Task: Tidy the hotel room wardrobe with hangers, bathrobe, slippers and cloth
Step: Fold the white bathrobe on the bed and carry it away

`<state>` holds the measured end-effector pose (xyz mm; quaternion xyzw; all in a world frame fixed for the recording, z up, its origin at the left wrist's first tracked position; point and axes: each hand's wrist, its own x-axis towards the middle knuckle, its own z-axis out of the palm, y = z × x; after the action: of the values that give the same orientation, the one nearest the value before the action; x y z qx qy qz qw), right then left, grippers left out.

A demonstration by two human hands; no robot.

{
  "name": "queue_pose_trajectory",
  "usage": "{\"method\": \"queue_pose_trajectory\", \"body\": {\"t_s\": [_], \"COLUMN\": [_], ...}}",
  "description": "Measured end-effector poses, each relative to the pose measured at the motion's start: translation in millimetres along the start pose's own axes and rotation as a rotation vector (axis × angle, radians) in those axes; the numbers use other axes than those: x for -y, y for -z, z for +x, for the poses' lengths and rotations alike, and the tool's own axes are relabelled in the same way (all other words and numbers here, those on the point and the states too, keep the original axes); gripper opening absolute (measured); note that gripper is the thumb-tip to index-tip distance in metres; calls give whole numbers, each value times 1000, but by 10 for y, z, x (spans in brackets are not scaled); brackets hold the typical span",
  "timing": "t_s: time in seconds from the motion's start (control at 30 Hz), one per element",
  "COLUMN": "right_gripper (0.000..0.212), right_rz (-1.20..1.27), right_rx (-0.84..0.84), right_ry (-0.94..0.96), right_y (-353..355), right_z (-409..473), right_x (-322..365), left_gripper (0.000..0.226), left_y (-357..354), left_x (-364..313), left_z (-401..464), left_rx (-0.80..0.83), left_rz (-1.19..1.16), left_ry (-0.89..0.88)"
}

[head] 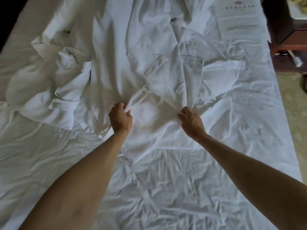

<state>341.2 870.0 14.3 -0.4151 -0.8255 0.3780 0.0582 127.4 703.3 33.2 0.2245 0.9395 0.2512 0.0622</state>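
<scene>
Head view, bed: we are looking down on a bed sheet (166, 188), white and heavily creased, covering most of the frame.
Head view, bathrobe: we are finding a white waffle bathrobe (146, 67) lying lengthwise on the sheet, its hem toward us and its upper part running to the far edge.
Head view, left hand: we are seeing the left hand (120, 117) gripping a gathered fold of the bathrobe near the hem, fingers curled around the fabric.
Head view, right hand: we are seeing the right hand (191, 121) pinching the bathrobe edge just beside the left, fingers curled, thumb pressing fabric.
Head view, second garment: we are noting another white robe (54, 90) lying crumpled at the left, touching the bathrobe.
Head view, cloth: we are noting a folded white cloth (239, 15) with grey lettering at the far right.
Head view, surroundings: we are seeing dark wooden furniture (285, 27) beside the bed.
</scene>
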Motion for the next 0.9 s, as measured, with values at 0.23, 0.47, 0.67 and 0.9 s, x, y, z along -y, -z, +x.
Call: {"method": "queue_pose_trajectory", "body": {"t_s": [0.23, 0.47, 0.67, 0.9], "right_gripper": [40, 45, 49, 47], "right_rz": [458, 753, 765, 584], "right_rx": [-163, 2, 139, 303], "right_ry": [-65, -102, -289, -444], "right_y": [362, 749, 504, -136], "right_z": [-919, -2322, -3967, -5360], "right_x": [639, 1116, 579, -164], "left_gripper": [10, 44, 42, 41], "left_y": [456, 1132, 1229, 1023], "left_x": [-469, -953, -396, 521], "left_z": [-861, -2462, -4028, -5318], "left_rx": [68, 363, 616, 800], "left_rz": [-220, -535, -478, -192], "left_ry": [-60, -11, 170, 364]}}
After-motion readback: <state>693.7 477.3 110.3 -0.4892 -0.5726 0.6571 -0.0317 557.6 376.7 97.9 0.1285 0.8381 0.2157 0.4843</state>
